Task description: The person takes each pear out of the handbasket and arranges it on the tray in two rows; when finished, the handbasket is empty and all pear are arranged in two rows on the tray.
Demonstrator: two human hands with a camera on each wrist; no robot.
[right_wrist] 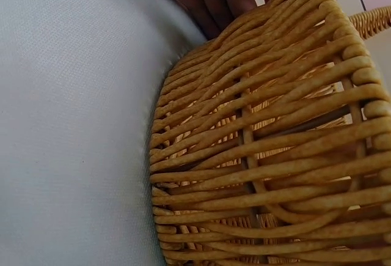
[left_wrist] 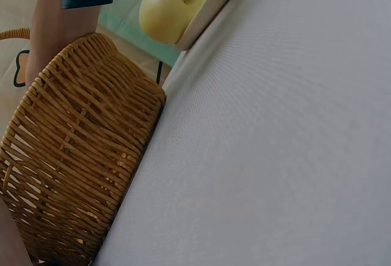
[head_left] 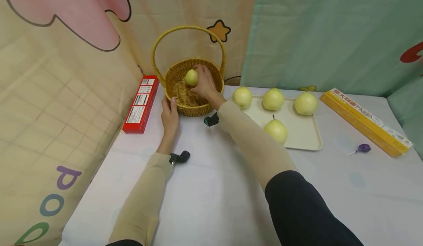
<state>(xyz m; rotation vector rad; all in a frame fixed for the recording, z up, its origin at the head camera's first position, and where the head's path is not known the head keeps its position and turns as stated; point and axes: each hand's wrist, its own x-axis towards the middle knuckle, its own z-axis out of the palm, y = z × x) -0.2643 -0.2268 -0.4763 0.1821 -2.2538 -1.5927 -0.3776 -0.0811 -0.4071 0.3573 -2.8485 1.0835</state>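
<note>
A round yellow-green pear (head_left: pixel 191 78) is inside the wicker basket (head_left: pixel 195 111), held by my right hand (head_left: pixel 204 82) with the thumb and fingers around its right side. The hand reaches in over the basket's front right rim, below the tall arched handle. My left hand (head_left: pixel 170 118) holds the basket at its front left, the thumb at the rim and the fingers along the outer wall. Woven sides of the basket (left_wrist: pixel 79 144) fill much of the left wrist view. In the right wrist view, left-hand fingers (right_wrist: pixel 214 3) lie against the weave.
Right of the basket, a cream tray (head_left: pixel 302 139) bears several more pears (head_left: pixel 273 99). A long yellow box (head_left: pixel 367 123) and a purple lollipop (head_left: pixel 364 148) lie farther right. Left of the basket is a red box (head_left: pixel 141 104). Printed curtains stand behind the white-covered table (head_left: pixel 205 187).
</note>
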